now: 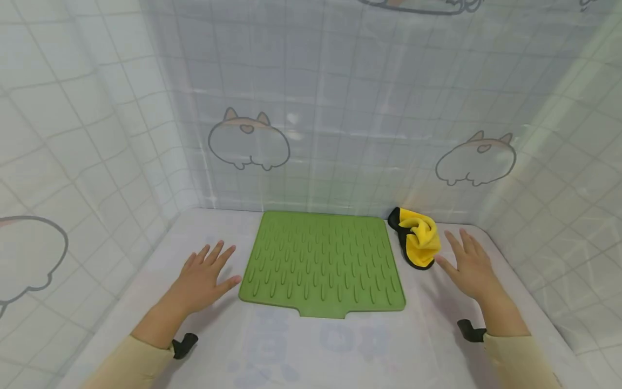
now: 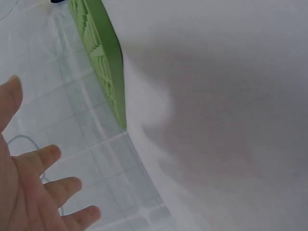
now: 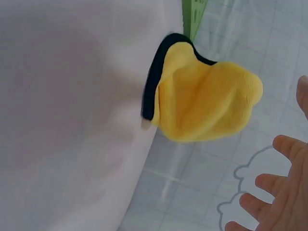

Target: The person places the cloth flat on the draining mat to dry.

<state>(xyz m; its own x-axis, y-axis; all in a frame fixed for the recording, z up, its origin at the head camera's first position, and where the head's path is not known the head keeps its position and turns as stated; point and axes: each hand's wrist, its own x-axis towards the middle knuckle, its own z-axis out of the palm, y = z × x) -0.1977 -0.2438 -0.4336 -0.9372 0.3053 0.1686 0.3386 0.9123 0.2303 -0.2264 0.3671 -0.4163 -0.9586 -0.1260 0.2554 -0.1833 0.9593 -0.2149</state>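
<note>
A flat green mat [image 1: 323, 265] with rows of raised ridges and a tab on its near edge lies in the middle of the white table. To its left, my left hand [image 1: 199, 281] hovers with fingers spread and holds nothing; the thumb points toward the mat's edge. A crumpled yellow cloth [image 1: 421, 237] with black trim sits by the mat's far right corner. My right hand [image 1: 468, 265] is just right of the cloth, fingers spread and holding nothing. In the right wrist view the cloth [image 3: 202, 96] stands up in a loose bunch, apart from the fingers.
Pale checked curtains [image 1: 320, 108] with cartoon animal drawings hang behind the table and along both sides. The white tabletop [image 1: 311, 356] has a faint print near its front. Black straps or mounts [image 1: 184, 346] show at both wrists.
</note>
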